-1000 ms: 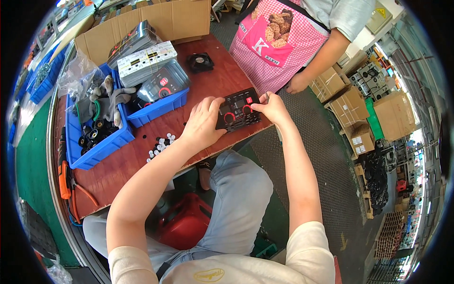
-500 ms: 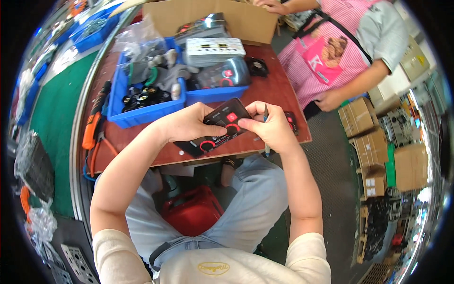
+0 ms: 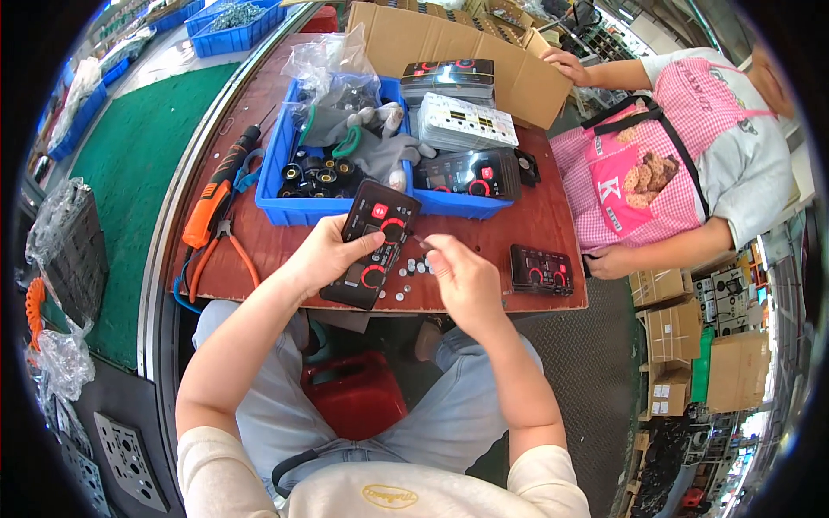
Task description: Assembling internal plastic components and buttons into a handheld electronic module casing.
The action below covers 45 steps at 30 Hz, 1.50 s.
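Note:
A black rectangular panel (image 3: 352, 281) with red rings and a red square is tilted over the near table edge. My left hand (image 3: 324, 257) grips it by its left side, thumb across the face. Just right of the panel, my right hand (image 3: 469, 281) has thumb and forefinger pinched together; a small dark tip shows at the fingers, too little to name. Several small white discs (image 3: 420, 267) lie on the table between the panel and that hand. A small pile of similar panels (image 3: 541, 269) rests at the table's right corner.
Two blue bins (image 3: 302, 211) hold black knobs, grey gloves and more panels; white plates (image 3: 466, 121) are stacked behind. An orange power screwdriver (image 3: 211, 194) and pliers (image 3: 246, 261) lie left. At right, a person in a pink apron (image 3: 596, 190) touches a cardboard box (image 3: 458, 43).
My right hand has let go of the panel and moved away to its right. The panel has turned more upright in my left hand. The view has shifted, uncovering the discs and the panel pile.

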Each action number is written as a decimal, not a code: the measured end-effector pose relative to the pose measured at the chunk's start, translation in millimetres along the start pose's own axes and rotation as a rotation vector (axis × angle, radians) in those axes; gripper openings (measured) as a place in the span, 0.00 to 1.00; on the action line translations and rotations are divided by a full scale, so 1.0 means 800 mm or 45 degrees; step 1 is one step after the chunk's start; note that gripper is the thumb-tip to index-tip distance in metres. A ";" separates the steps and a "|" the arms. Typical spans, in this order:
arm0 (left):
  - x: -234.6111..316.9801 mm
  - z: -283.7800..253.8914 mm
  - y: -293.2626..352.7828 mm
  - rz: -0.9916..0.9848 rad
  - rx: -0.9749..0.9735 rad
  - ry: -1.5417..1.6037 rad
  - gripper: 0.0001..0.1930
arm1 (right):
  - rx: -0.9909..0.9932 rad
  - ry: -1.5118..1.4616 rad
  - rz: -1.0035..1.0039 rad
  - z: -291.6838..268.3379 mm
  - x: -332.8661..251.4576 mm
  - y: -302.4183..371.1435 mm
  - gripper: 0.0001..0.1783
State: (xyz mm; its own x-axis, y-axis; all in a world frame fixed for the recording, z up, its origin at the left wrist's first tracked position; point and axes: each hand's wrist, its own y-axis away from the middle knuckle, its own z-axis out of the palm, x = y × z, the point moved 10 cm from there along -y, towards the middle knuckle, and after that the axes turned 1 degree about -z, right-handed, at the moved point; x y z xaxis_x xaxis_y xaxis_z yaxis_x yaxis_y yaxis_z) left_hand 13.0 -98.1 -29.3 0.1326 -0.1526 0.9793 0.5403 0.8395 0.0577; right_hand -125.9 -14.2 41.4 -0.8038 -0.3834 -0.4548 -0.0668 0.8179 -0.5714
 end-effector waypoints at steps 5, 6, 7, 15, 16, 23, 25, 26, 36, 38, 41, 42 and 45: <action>0.004 0.011 -0.009 0.074 -0.080 -0.086 0.08 | -0.028 0.300 -0.120 0.009 -0.020 -0.017 0.07; 0.009 0.012 -0.010 0.108 -0.072 -0.113 0.08 | -0.033 0.303 -0.107 0.010 -0.020 -0.021 0.07; 0.013 0.016 -0.012 0.147 -0.065 -0.138 0.08 | -0.038 0.334 -0.141 0.010 -0.023 -0.024 0.06; 0.069 0.052 -0.004 0.457 0.094 -0.753 0.13 | -0.124 0.394 0.078 0.009 0.005 -0.021 0.02; 0.075 0.051 0.002 0.478 0.121 -0.777 0.15 | -0.152 0.378 0.055 0.012 0.001 -0.024 0.04; 0.111 0.091 0.019 0.583 0.200 -0.859 0.12 | -0.125 0.327 0.095 -0.026 -0.012 -0.043 0.10; 0.107 0.075 0.004 0.378 0.250 -0.761 0.09 | -0.317 0.244 0.275 -0.019 0.008 -0.047 0.13; 0.092 0.061 0.003 0.147 0.292 -0.656 0.07 | -0.302 0.151 0.264 -0.026 0.014 -0.054 0.15; 0.048 0.077 0.015 -0.256 -0.039 0.535 0.14 | -0.285 -1.176 0.512 0.006 0.031 -0.034 0.10; 0.048 0.083 0.011 -0.259 -0.028 0.502 0.14 | -0.295 -1.072 0.520 0.002 0.043 -0.028 0.08; 0.043 0.075 0.011 -0.255 -0.011 0.466 0.11 | -0.247 -0.730 0.456 -0.022 0.040 -0.035 0.04; 0.043 0.064 0.009 -0.203 0.016 0.479 0.10 | -0.206 -0.467 0.409 -0.032 0.044 -0.037 0.06; 0.049 0.049 0.000 -0.108 0.064 0.416 0.08 | -0.254 0.029 0.421 -0.041 0.067 -0.033 0.08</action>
State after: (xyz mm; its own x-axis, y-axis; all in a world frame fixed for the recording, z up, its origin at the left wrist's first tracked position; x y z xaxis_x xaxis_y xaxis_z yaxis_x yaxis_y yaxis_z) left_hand -14.9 -83.8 16.6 0.3525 -0.3755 0.8572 0.5205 0.8399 0.1539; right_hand -186.2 -42.3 54.5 -0.8138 -0.0771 -0.5760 0.0863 0.9642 -0.2509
